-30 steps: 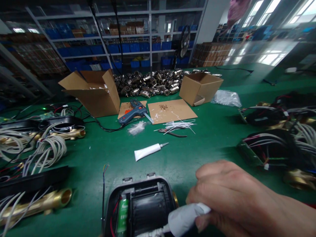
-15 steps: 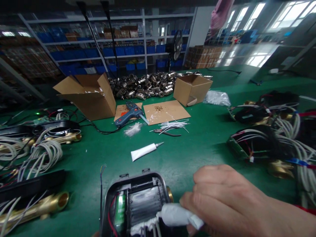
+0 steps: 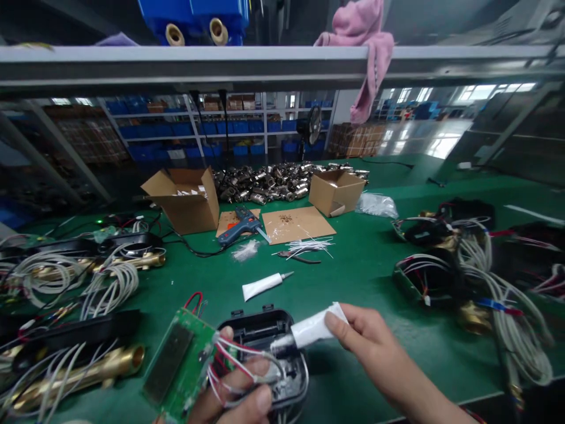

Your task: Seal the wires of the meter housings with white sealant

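My right hand pinches a white squeeze tube by its flat end. The tube tilts down to the left, its nozzle over the open black plastic housing. White paste shows near the nozzle and inside the housing. My left hand grips a green circuit board with a dark rectangular display, beside the housing. Red and white wires run from the board across my left fingers toward the housing. That hand and the wires hide much of the housing's interior.
A second white tube lies ahead. Beyond are cutters, white strips, a glue gun, cardboard boxes and metal fittings. Wired brass assemblies flank both sides. A shelf with a pink cloth spans overhead.
My view has tipped upward, bringing in the shelf. My left hand has come up with the circuit board and wires. The tube in my right hand now reaches the housing's upper right side.
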`<move>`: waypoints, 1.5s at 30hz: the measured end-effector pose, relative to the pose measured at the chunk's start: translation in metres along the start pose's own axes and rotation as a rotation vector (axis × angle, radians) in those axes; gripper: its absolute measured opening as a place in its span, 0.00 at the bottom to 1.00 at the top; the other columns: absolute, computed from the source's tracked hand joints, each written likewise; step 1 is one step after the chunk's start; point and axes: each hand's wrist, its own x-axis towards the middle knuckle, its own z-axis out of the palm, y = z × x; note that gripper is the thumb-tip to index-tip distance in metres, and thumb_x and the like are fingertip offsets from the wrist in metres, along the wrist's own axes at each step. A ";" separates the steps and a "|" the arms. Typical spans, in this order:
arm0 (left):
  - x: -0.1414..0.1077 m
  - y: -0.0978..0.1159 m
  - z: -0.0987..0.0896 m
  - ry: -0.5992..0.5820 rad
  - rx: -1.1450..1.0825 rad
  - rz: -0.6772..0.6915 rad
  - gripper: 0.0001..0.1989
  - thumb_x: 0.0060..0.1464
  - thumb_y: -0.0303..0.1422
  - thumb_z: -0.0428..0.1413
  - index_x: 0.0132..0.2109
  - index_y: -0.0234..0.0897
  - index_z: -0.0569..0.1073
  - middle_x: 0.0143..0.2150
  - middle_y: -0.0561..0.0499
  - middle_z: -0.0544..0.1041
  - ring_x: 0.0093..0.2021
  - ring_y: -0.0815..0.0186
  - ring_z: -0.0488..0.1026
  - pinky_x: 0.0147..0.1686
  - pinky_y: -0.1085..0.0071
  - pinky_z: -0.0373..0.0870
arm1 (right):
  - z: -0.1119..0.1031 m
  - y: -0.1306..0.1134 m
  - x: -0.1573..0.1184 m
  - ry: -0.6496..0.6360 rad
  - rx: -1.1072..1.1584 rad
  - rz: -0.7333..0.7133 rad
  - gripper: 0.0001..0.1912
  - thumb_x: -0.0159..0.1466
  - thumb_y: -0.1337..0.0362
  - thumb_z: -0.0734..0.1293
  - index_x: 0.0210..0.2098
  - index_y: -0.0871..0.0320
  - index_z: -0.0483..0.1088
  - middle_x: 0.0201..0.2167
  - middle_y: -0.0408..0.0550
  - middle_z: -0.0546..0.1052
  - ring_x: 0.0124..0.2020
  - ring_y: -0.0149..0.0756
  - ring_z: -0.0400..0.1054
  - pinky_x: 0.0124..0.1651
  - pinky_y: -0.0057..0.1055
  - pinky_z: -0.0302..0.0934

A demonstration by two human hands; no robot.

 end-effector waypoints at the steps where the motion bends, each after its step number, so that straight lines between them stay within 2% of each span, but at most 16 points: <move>1: 0.001 -0.002 0.001 -0.009 -0.016 0.016 0.25 0.67 0.35 0.54 0.68 0.50 0.63 0.66 0.62 0.68 0.72 0.53 0.54 0.74 0.55 0.48 | 0.002 0.005 0.003 0.022 0.143 0.067 0.31 0.61 0.36 0.67 0.26 0.61 0.68 0.20 0.38 0.59 0.23 0.28 0.49 0.26 0.27 0.44; 4: -0.008 -0.005 0.007 -0.083 -0.081 0.028 0.29 0.67 0.32 0.54 0.71 0.40 0.57 0.67 0.50 0.68 0.69 0.59 0.61 0.73 0.63 0.48 | 0.008 0.017 0.012 0.069 0.431 0.209 0.34 0.50 0.34 0.75 0.26 0.59 0.65 0.17 0.31 0.49 0.21 0.25 0.36 0.24 0.27 0.34; 6: -0.012 -0.006 0.012 -0.134 -0.126 0.001 0.28 0.69 0.32 0.51 0.72 0.41 0.54 0.66 0.47 0.68 0.66 0.62 0.67 0.73 0.62 0.47 | 0.010 0.024 0.018 0.052 0.526 0.242 0.34 0.48 0.34 0.77 0.26 0.57 0.63 0.15 0.29 0.47 0.19 0.24 0.34 0.23 0.27 0.32; 8: -0.010 -0.006 0.015 -0.152 -0.199 -0.057 0.27 0.71 0.36 0.48 0.72 0.43 0.53 0.66 0.46 0.68 0.65 0.62 0.67 0.72 0.61 0.50 | 0.011 0.028 0.025 0.036 0.651 0.265 0.33 0.47 0.39 0.79 0.27 0.57 0.63 0.14 0.29 0.50 0.18 0.23 0.38 0.21 0.25 0.34; 10: -0.002 -0.008 0.017 -0.147 -0.300 -0.111 0.26 0.71 0.40 0.47 0.72 0.46 0.55 0.66 0.45 0.68 0.66 0.62 0.65 0.71 0.63 0.54 | 0.009 0.030 0.036 0.005 0.822 0.277 0.29 0.48 0.46 0.82 0.30 0.59 0.67 0.16 0.34 0.60 0.18 0.24 0.51 0.21 0.23 0.42; 13: 0.015 -0.015 0.019 -0.147 -0.462 -0.194 0.24 0.68 0.45 0.52 0.67 0.49 0.62 0.65 0.45 0.70 0.66 0.58 0.66 0.69 0.59 0.59 | 0.007 0.023 0.060 -0.166 1.027 0.216 0.21 0.55 0.54 0.81 0.39 0.59 0.74 0.32 0.46 0.78 0.35 0.32 0.72 0.34 0.24 0.61; 15: 0.028 -0.023 0.019 -0.181 -0.585 -0.257 0.23 0.65 0.47 0.55 0.63 0.50 0.68 0.64 0.45 0.71 0.64 0.55 0.69 0.66 0.58 0.63 | 0.009 0.012 0.079 -0.315 1.091 0.164 0.22 0.56 0.54 0.81 0.42 0.60 0.76 0.47 0.53 0.79 0.50 0.40 0.73 0.48 0.29 0.64; 17: 0.041 -0.033 0.021 -0.232 -0.742 -0.355 0.21 0.62 0.50 0.57 0.59 0.51 0.74 0.61 0.46 0.74 0.60 0.54 0.73 0.64 0.57 0.66 | 0.013 -0.001 0.100 -0.433 1.099 0.122 0.25 0.54 0.53 0.82 0.43 0.62 0.76 0.56 0.60 0.75 0.57 0.47 0.70 0.56 0.34 0.61; 21: 0.068 -0.053 0.031 -0.284 -1.012 -0.597 0.24 0.57 0.56 0.57 0.50 0.47 0.81 0.53 0.45 0.80 0.56 0.53 0.74 0.64 0.57 0.64 | 0.029 -0.016 0.139 -0.585 1.088 0.062 0.28 0.52 0.53 0.82 0.45 0.64 0.75 0.58 0.64 0.73 0.47 0.45 0.75 0.56 0.41 0.61; 24: 0.088 -0.068 0.043 -0.323 -1.095 -0.665 0.28 0.57 0.59 0.55 0.42 0.40 0.83 0.47 0.44 0.82 0.52 0.53 0.76 0.58 0.60 0.69 | 0.038 -0.013 0.162 -0.635 1.104 0.035 0.31 0.54 0.51 0.80 0.49 0.64 0.75 0.54 0.62 0.76 0.39 0.40 0.74 0.52 0.42 0.63; 29: 0.103 -0.089 0.057 -0.425 -1.203 -0.802 0.34 0.49 0.65 0.56 0.31 0.35 0.83 0.46 0.42 0.81 0.51 0.51 0.75 0.57 0.60 0.68 | 0.044 -0.004 0.181 -0.611 1.200 -0.042 0.36 0.54 0.47 0.79 0.56 0.60 0.72 0.49 0.53 0.79 0.42 0.38 0.73 0.54 0.36 0.62; 33: 0.098 -0.110 0.053 -0.414 -1.110 -1.060 0.37 0.47 0.68 0.54 0.30 0.35 0.78 0.45 0.40 0.79 0.54 0.52 0.73 0.50 0.61 0.71 | 0.048 -0.002 0.186 -0.563 1.277 -0.108 0.25 0.55 0.46 0.79 0.45 0.54 0.78 0.53 0.49 0.77 0.47 0.40 0.72 0.54 0.38 0.62; 35: 0.095 -0.122 0.050 -0.413 -0.949 -1.164 0.40 0.41 0.73 0.50 0.27 0.35 0.73 0.38 0.41 0.78 0.46 0.52 0.74 0.41 0.64 0.72 | 0.050 -0.001 0.188 -0.552 1.307 -0.127 0.23 0.54 0.47 0.79 0.42 0.54 0.79 0.55 0.48 0.76 0.47 0.41 0.72 0.52 0.38 0.63; 38: 0.103 -0.135 0.050 -0.344 -0.571 -1.222 0.42 0.35 0.78 0.42 0.20 0.39 0.62 0.24 0.48 0.68 0.32 0.58 0.68 0.34 0.66 0.61 | 0.052 0.000 0.188 -0.556 1.331 -0.125 0.24 0.55 0.48 0.80 0.46 0.53 0.78 0.57 0.50 0.75 0.46 0.42 0.73 0.49 0.39 0.64; 41: 0.126 -0.136 0.056 -0.341 -0.292 -1.195 0.40 0.44 0.75 0.33 0.20 0.41 0.58 0.21 0.50 0.63 0.29 0.59 0.64 0.31 0.66 0.53 | 0.053 -0.001 0.186 -0.562 1.341 -0.121 0.25 0.56 0.49 0.79 0.48 0.54 0.77 0.61 0.51 0.72 0.45 0.41 0.73 0.48 0.40 0.66; 45: 0.160 -0.134 0.066 -0.483 -0.078 -1.188 0.38 0.56 0.67 0.39 0.19 0.40 0.65 0.21 0.49 0.66 0.28 0.58 0.68 0.32 0.65 0.56 | 0.052 -0.004 0.182 -0.568 1.338 -0.124 0.31 0.56 0.49 0.79 0.54 0.57 0.74 0.58 0.53 0.74 0.42 0.40 0.73 0.46 0.39 0.67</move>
